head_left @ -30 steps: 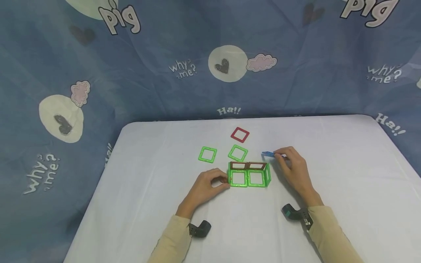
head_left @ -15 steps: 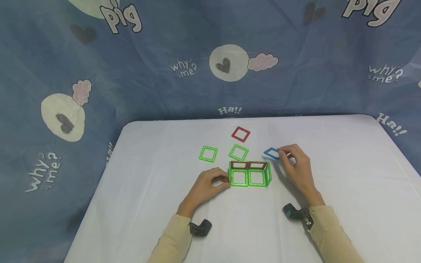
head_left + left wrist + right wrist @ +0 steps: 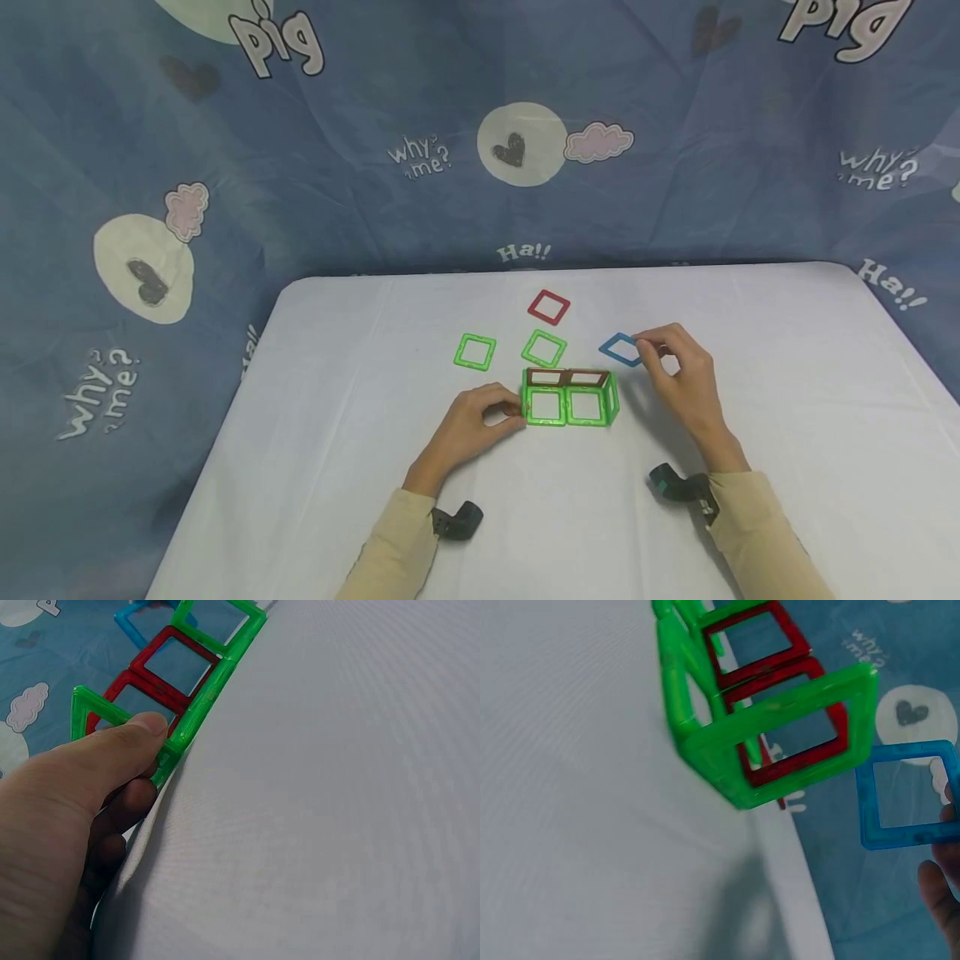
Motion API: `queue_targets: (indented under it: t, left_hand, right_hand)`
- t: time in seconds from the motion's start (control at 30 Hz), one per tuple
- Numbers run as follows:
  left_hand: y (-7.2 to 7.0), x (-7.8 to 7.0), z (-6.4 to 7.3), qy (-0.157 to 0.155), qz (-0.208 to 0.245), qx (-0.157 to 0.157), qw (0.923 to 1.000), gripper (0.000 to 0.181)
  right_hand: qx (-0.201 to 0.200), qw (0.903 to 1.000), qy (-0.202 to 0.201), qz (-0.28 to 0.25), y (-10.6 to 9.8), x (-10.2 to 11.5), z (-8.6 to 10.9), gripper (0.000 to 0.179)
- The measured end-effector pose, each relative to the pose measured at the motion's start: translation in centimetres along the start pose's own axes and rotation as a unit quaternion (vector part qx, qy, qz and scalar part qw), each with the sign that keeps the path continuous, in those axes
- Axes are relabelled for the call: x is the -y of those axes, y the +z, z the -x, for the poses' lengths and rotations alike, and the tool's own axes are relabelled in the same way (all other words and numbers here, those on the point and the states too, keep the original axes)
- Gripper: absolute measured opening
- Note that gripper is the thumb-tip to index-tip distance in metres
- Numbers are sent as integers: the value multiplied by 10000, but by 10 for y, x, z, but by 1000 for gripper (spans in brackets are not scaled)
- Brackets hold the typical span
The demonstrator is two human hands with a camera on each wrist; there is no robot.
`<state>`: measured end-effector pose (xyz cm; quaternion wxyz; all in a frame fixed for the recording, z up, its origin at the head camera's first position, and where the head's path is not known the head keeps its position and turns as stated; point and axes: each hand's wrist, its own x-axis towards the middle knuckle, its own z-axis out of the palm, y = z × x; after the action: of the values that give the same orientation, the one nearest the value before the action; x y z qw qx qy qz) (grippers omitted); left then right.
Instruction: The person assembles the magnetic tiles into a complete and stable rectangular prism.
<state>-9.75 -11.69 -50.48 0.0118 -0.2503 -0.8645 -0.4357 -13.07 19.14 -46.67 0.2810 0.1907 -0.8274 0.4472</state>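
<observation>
Square magnetic tiles form an open box on the white table: green ones make its floor and ends, and two red tiles stand along its back. My left hand pinches the green tile at the left end between thumb and fingers. Behind and right of the box, my right hand holds a blue square tile by its right edge, raised over the table. The right wrist view shows the blue tile apart from the box, with part of that hand out of frame.
Behind the box lie a green tile and, farther back, a red tile. Another green tile is flat to their left. A blue printed cloth hangs beyond the table's far edge.
My right hand has shifted slightly right and away from me, turning the blue tile from nearly edge-on to show its open square. The left hand and the box stay in place.
</observation>
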Motion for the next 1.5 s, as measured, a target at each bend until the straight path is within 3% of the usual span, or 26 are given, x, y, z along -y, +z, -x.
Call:
queue_targets:
  t: [0.33,0.73,0.9,1.17,1.5]
  left_hand:
    - [-1,-2,0,-3,-23,-1,10000,20]
    - [0,0,0,36,4,23,10000,20]
    - [0,0,-1,-36,-3,50,10000,19]
    - [-1,-2,-1,-8,-42,69,10000,18]
    - [-2,-2,1,-50,-111,52,9999,18]
  right_hand:
    - [-91,9997,-189,-99,-3,19,-8,15]
    - [-117,9983,-492,-277,-7,68,-15,15]
    - [102,9975,-663,-239,-4,73,-14,18]
    - [419,9962,-752,-150,5,50,-6,25]
    - [1023,9923,-677,-160,8,55,-4,22]
